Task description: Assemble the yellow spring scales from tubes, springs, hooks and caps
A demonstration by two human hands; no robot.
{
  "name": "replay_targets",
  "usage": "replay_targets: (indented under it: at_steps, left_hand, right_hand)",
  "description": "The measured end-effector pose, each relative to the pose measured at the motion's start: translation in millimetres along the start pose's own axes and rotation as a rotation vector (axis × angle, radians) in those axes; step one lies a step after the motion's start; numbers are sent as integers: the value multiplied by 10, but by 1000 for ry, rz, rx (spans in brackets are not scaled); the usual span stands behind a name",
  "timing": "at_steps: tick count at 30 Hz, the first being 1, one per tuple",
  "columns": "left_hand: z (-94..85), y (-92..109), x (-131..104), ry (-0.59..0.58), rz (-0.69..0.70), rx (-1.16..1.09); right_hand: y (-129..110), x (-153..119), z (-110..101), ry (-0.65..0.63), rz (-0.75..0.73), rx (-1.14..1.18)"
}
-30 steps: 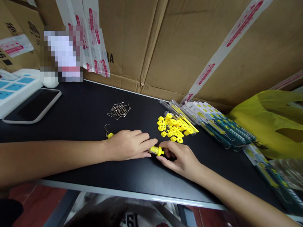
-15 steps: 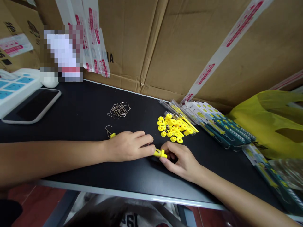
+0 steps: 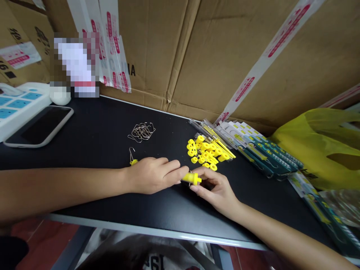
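Observation:
My left hand (image 3: 157, 175) is closed over the middle of what looks like a spring scale, hiding most of its body. At the left end, a wire hook (image 3: 132, 154) sticks up from a yellow cap (image 3: 134, 162). The yellow stepped end of the spring scale (image 3: 194, 178) shows to the right of my left fingers. A bit of thin metal shows beside that end. My right hand (image 3: 218, 186) curls its thumb and forefinger around this yellow end; its other fingers are partly hidden.
Wire hooks (image 3: 142, 132) lie in a tangle at the back. Yellow plastic caps (image 3: 205, 152) with small springs are heaped beside clear tubes (image 3: 215, 137). Packaged cards (image 3: 261, 150) and a yellow bag (image 3: 317, 146) stand right. A phone (image 3: 41, 125) and power strip (image 3: 25, 101) are left.
The wire hook and the yellow end have turned about their length. The yellow end has shifted slightly right and up, and more of it shows between my hands.

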State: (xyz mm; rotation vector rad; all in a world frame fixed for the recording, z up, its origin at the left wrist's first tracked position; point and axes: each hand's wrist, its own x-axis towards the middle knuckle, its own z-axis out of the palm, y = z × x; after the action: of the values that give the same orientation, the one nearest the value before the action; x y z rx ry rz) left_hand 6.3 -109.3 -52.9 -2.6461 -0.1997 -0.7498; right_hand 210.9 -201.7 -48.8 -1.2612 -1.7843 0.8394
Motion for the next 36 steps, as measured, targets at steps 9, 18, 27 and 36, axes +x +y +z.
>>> replay_targets:
  at_steps: [9,18,27,36]
  left_hand:
    - [-8,-8,-11,-79,-60,12]
    - [-23,-1,13,-107,-71,16]
    - [-26,33,-2,-174,-62,63]
    - [-12,20,18,-204,-87,-4]
  right_hand:
    - [-47,30,96,-42,78,202]
    - [19,-34,85,-82,-291,-310]
    - [43,-30,86,-90,-494,-725]
    - [72,-24,78,-90,-491,-709]
